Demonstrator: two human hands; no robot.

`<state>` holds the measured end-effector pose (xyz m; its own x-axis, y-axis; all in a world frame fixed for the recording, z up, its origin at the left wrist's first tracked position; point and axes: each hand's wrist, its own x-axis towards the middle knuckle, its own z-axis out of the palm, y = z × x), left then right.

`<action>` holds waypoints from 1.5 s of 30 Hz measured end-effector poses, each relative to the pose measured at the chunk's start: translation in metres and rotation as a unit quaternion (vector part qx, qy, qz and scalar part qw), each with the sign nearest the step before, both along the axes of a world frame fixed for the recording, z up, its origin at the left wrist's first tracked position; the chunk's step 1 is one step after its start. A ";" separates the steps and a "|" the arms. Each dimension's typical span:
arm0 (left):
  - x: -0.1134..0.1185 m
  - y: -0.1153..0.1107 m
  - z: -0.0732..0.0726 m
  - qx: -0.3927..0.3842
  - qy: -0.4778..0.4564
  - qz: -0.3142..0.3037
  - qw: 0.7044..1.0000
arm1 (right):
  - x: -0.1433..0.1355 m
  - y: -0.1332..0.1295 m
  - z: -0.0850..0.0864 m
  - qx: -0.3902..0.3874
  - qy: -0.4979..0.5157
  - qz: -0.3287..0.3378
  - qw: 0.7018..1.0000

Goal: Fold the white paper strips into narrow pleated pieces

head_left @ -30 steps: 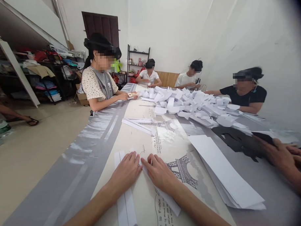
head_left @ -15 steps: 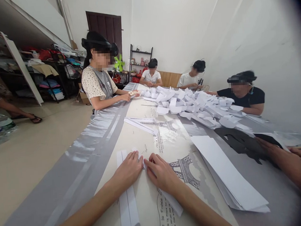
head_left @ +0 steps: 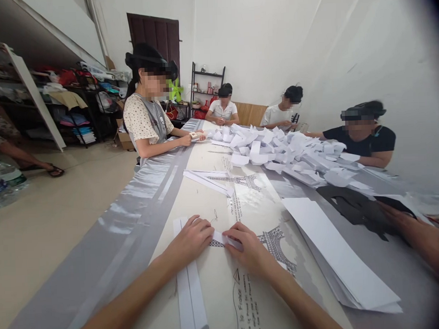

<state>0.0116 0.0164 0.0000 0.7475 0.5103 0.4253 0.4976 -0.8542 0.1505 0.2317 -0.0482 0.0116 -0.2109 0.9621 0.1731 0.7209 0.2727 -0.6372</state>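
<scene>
Between my hands a narrow white paper strip (head_left: 219,238) lies just above the printed tablecloth. My left hand (head_left: 193,236) is closed on its left end, fingers together, and rests partly over a long lined paper strip (head_left: 191,300). The strip's right end is pinched in my right hand (head_left: 246,245), thumb below and fingertips above. Part of the strip is hidden under the fingers. A folded V-shaped paper strip (head_left: 209,180) lies farther up the cloth.
A stack of white paper sheets (head_left: 338,251) is at the right, beyond it a heap of cut paper pieces (head_left: 272,148). Dark fabric (head_left: 350,210) lies near another person's hand. Several people sit or stand around the table (head_left: 110,250).
My hands have moved apart, and the white strip between them now shows. My right hand has shifted right. The whole view has shifted slightly.
</scene>
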 end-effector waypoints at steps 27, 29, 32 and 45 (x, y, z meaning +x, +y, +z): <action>-0.009 0.004 0.015 -0.231 -0.076 -0.129 0.962 | 0.008 -0.006 0.014 0.051 0.022 0.089 0.995; -0.013 0.008 0.019 -0.307 -0.110 -0.121 0.937 | 0.010 -0.006 0.017 0.043 0.030 0.086 0.995; -0.015 0.009 0.022 -0.316 -0.131 -0.100 0.934 | 0.011 -0.008 0.020 0.033 0.043 0.080 0.995; -0.027 0.017 0.033 -0.366 -0.141 -0.086 0.916 | 0.024 -0.001 0.027 -0.041 0.046 0.052 0.997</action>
